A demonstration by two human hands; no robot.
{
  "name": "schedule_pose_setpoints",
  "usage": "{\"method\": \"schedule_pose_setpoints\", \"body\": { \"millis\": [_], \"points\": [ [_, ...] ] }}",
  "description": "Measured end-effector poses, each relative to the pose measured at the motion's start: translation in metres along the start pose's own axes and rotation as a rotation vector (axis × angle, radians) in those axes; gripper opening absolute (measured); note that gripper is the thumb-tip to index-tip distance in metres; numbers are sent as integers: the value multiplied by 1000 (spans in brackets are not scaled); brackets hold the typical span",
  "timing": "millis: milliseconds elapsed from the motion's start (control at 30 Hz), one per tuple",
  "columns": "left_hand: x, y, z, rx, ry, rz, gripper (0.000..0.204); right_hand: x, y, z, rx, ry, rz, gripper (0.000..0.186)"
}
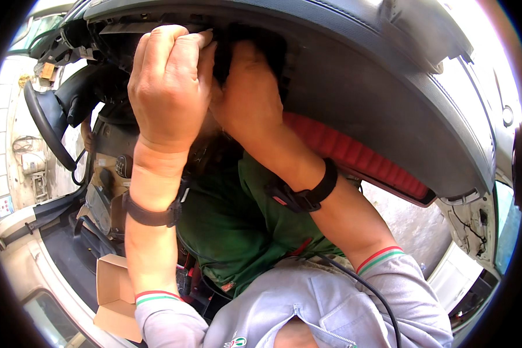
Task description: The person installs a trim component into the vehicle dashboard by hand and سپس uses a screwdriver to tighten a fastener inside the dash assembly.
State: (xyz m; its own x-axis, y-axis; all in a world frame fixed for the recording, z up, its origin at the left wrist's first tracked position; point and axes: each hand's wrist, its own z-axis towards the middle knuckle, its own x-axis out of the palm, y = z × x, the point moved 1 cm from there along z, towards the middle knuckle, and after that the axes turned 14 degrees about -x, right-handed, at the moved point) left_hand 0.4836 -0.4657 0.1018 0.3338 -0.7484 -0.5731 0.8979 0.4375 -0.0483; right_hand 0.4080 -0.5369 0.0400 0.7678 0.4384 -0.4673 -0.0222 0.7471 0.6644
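Note:
Both my arms reach up to the dashboard of a vehicle, where a dark opening shows in its middle. My left hand is closed in front of that opening, its fingers curled and the thumb side toward the gap; anything they grip is too small or hidden to name. Beside it, my right hand goes into the opening. Its fingers are lost in the shadow inside, so their pose cannot be told. A dark strap with a small device sits on each of my forearms.
At the left is the steering wheel, with a gear knob nearer the middle. An opened cardboard box lies at the lower left. A red ribbed panel runs below the dashboard on the right. A black cable crosses my right side.

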Motion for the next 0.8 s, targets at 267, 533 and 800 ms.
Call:
{"method": "schedule_pose_setpoints", "body": {
  "millis": [267, 533, 800],
  "points": [
    [-5, 3, 10, 64, 114, -24, 19, -3, 3, 1, 61, -23, 68, 45],
    [-7, 3, 9, 69, 167, 36, 20, 2, 0, -2, 1, -45, 54, 43],
    [-4, 4, 6, 46, 96, 36, 21, 2, 1, -1, 33, -47, 45, 44]
  ]
}}
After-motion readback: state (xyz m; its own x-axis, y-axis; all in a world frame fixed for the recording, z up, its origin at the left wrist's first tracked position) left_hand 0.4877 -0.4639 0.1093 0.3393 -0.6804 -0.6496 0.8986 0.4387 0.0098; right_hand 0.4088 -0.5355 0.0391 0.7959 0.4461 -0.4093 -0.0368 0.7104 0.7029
